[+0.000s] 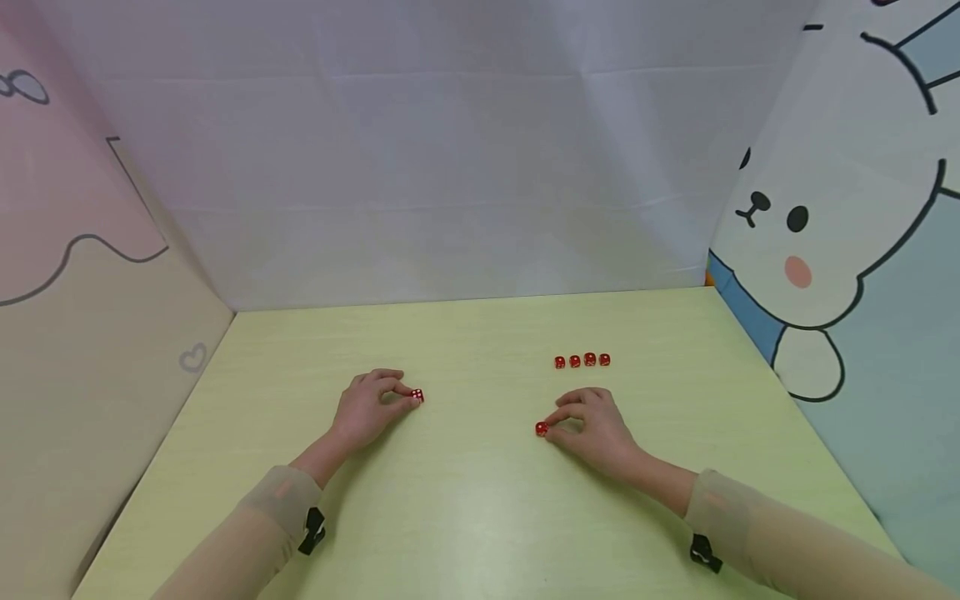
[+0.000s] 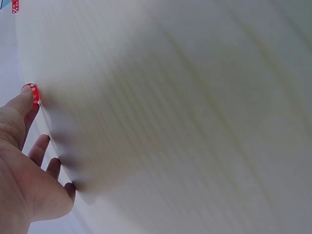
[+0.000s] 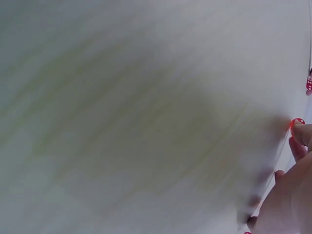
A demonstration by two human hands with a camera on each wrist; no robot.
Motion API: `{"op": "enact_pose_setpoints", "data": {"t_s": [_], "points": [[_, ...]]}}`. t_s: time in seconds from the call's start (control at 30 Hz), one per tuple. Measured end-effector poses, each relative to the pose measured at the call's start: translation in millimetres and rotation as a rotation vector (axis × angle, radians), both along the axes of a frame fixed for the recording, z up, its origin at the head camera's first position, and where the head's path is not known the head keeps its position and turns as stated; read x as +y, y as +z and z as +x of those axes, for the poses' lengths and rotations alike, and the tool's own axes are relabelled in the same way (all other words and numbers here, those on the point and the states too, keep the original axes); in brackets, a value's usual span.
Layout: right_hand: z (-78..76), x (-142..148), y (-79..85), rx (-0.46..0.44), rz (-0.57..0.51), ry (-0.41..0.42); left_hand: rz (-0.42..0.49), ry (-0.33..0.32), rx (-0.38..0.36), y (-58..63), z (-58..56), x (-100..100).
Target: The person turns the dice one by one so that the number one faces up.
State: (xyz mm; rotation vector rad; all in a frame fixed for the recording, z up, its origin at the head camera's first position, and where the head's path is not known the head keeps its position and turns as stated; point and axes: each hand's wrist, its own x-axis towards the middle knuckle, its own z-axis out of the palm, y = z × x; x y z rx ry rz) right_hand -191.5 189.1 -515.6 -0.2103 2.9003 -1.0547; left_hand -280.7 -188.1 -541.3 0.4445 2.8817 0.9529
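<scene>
Between thumb and forefinger, my left hand (image 1: 367, 408) pinches a red die (image 1: 417, 396) with white pips, left of the table's middle. The same die (image 2: 34, 94) shows at the thumb tip in the left wrist view. My right hand (image 1: 596, 429) pinches another red die (image 1: 542, 428) close over the table, right of the middle. In the right wrist view, that die (image 3: 296, 126) is partly covered by the thumb. Beyond the right hand, several more red dice (image 1: 590, 359) stand in a short row with small gaps between them.
The pale yellow-green table (image 1: 472, 533) reaches back to a white cloth wall (image 1: 450, 167). A pink and cream panel (image 1: 90, 350) borders it on the left. On the right stands a panel with a cartoon animal (image 1: 840, 225).
</scene>
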Motion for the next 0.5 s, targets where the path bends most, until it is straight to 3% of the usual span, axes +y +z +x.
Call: {"op": "enact_pose_setpoints", "data": {"t_s": [0.5], "points": [[0.3, 4.3, -6.7, 0.078, 0.047, 0.022, 0.002, -0.001, -0.008, 1.9, 0.9, 0.8]]}}
